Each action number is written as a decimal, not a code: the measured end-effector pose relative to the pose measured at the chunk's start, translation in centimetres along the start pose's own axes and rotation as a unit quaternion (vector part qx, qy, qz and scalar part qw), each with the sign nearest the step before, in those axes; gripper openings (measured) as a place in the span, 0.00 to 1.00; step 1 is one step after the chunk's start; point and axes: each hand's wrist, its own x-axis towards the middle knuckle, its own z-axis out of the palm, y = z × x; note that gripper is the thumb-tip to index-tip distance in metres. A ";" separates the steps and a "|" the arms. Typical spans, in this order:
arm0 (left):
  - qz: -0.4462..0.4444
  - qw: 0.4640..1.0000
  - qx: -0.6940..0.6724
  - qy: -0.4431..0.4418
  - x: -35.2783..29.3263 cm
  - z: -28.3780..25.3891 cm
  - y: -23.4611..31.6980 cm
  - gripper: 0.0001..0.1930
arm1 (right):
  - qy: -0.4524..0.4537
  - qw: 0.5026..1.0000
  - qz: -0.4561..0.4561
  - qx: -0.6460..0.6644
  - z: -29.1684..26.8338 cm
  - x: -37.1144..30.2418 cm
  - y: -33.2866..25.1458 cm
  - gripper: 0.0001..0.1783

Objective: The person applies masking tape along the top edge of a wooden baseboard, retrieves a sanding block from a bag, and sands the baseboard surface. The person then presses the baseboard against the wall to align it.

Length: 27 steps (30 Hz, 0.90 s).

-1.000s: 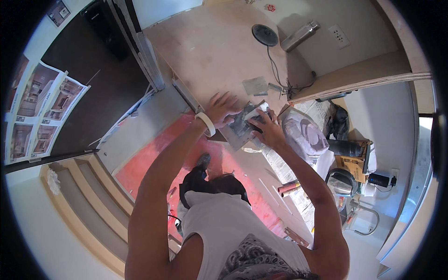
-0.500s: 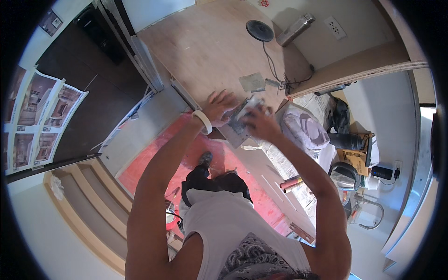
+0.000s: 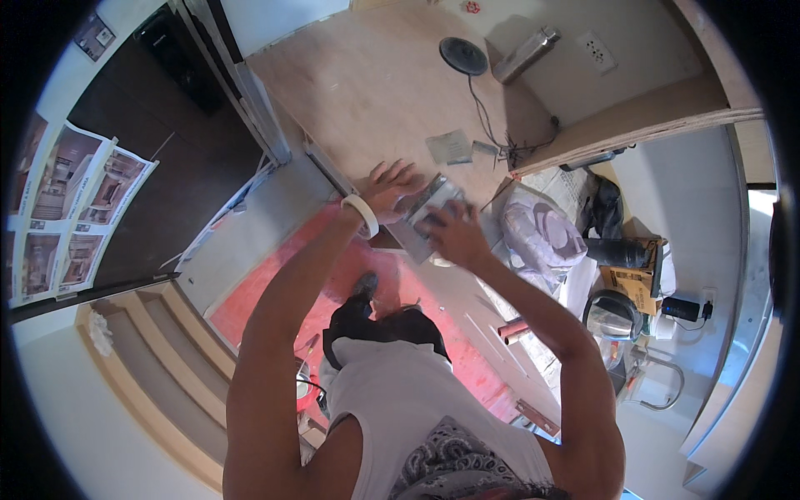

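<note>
My left hand (image 3: 390, 192), with a pale band (image 3: 362, 215) round the wrist, rests near the front edge of the wooden counter (image 3: 358, 92), fingers stretched out and apart. Beside it a grey panel (image 3: 408, 237), streaked whitish, lies at the counter's front corner. On this panel my right hand (image 3: 454, 233) presses down with bent fingers. Whatever lies under those fingers is blurred and mostly covered. Just beyond my hands are a greenish-grey square sheet (image 3: 450, 147) and a smaller grey piece (image 3: 484, 149).
A black round disc (image 3: 463, 56) with a cable and a steel bottle (image 3: 527, 55) sit further back. To the right are a pale bundled bag (image 3: 542, 229), a cardboard box (image 3: 633, 283) and a kettle (image 3: 612, 315). Wooden shelving (image 3: 158, 350) stands at left, above reddish floor (image 3: 275, 287).
My right hand has slid nearer to me over the grey panel, uncovering its far part. My left hand has stayed nearly in place.
</note>
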 end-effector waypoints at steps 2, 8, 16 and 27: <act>-0.005 1.000 -0.003 -0.010 -0.1 -0.1 0.7 0.45 | 0.002 0.998 0.068 -0.003 -0.4 1.7 3.3 0.26; 0.001 1.000 0.017 -0.023 -0.1 -0.7 0.3 0.45 | -0.040 0.995 -0.083 0.036 -0.1 -0.1 -0.2 0.25; 0.000 1.000 -0.016 0.005 0.3 -0.6 0.3 0.43 | 0.033 0.989 -0.040 0.137 0.4 2.5 6.3 0.44; -0.017 0.999 -0.036 -0.017 -0.1 -0.1 0.4 0.40 | -0.101 0.990 -0.069 0.067 -0.5 1.3 4.6 0.49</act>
